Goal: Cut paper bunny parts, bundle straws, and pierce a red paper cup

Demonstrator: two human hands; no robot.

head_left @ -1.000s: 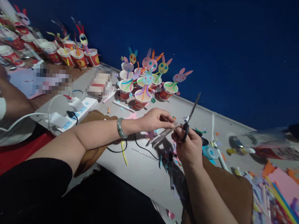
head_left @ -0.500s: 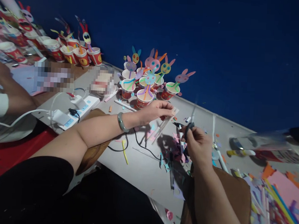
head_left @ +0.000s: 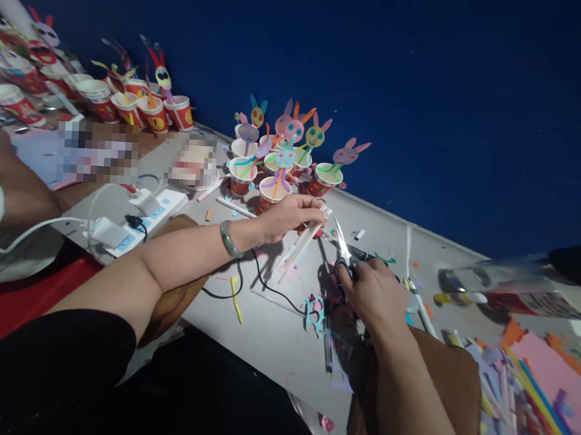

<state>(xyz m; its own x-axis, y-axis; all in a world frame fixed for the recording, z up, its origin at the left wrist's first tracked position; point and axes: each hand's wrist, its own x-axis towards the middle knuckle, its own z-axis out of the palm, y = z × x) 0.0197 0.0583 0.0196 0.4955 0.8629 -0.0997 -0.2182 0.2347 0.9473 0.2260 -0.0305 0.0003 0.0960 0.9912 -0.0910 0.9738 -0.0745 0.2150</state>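
My left hand (head_left: 288,218), with a bracelet on its wrist, is closed with fingertips pinching a pale narrow strip (head_left: 299,245). The strip hangs down slantwise over the tabletop; its material is unclear. My right hand (head_left: 377,290) grips black-handled scissors (head_left: 342,243) whose blades point up and left. The blade tips are close to the strip's upper end, a small gap apart. Behind my left hand stand several red-and-white paper cups (head_left: 275,189) with colourful rabbit-faced paper figures (head_left: 284,155) in them.
Paper scraps (head_left: 315,313) lie below my hands. A power strip (head_left: 157,214) with plugs and cables is at left, near another person's arm (head_left: 24,177). More cups (head_left: 179,114) stand behind. At right are a lying bottle (head_left: 524,301) and coloured papers and sticks (head_left: 544,393).
My right hand has turned and shifted slightly left, bringing the scissors nearer the strip with their blades now plainly visible. My left hand still pinches the strip. The whole view has shifted slightly.
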